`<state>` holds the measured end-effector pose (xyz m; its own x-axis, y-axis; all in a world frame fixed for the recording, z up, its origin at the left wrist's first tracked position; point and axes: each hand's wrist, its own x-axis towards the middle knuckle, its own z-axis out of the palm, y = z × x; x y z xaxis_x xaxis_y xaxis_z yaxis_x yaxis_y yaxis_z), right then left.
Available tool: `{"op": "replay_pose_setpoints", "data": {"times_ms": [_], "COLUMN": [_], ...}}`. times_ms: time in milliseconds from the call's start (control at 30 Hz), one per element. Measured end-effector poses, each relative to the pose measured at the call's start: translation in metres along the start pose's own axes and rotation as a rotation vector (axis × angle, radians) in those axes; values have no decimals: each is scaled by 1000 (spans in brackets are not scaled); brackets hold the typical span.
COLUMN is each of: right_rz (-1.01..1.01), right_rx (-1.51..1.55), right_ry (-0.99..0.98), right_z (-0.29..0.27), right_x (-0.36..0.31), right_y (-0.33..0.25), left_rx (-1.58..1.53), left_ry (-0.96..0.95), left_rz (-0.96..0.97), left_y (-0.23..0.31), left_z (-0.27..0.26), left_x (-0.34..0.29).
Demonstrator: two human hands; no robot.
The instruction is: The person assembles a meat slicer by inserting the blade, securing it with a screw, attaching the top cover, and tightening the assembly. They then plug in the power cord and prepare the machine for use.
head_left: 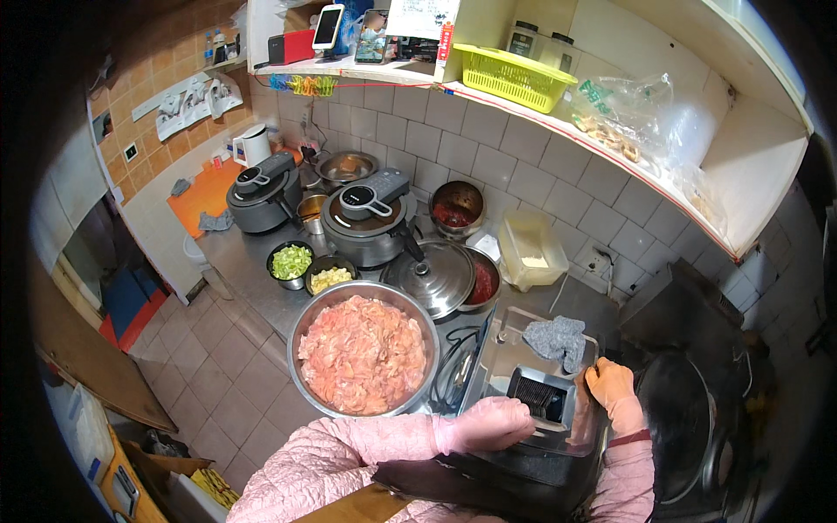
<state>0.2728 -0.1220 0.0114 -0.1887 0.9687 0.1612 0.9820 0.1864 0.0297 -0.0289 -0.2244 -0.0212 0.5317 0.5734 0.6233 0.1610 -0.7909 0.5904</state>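
At the counter's right stands a machine with a clear plastic top tray [514, 336]; a metal-framed opening [562, 414] in it shows dark slotted parts [534, 397]. My left hand [491, 424], in a pinkish glove, is curled beside the opening's near left side; whatever its fingers hold is hidden. My right hand [613, 394], in an orange glove, has its fingers bent over the tray's right edge. A crumpled grey cloth [558, 340] lies on the tray just beyond that hand. Left of the machine, a wide steel basin [295, 349] is heaped with pale pink raw meat slices [362, 356].
Behind the basin are bowls of chopped greens [291, 261] and yellow pieces [330, 278], two grey cookers [370, 218] [263, 196], and a steel lid [431, 275] by a bowl of red food [482, 283]. A dark wok [676, 418] sits at the right. An overhead shelf [602, 139] juts above the counter.
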Motion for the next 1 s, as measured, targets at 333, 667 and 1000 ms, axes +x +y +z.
{"op": "replay_pose_setpoints", "data": {"times_ms": [333,667,1000], "right_rz": [10,-42,-15], "right_rx": [106,-64,-30], "right_ry": [-1,46,76], "right_z": [-16,9,2], "right_x": [-7,1,0], "right_y": [-4,2,0], "left_rx": [47,-62,-52], "left_ry": [46,104,48], "left_rz": [69,84,49], "left_y": [-6,-3,-5], "left_z": [4,2,3], "left_x": [-1,0,-2]}}
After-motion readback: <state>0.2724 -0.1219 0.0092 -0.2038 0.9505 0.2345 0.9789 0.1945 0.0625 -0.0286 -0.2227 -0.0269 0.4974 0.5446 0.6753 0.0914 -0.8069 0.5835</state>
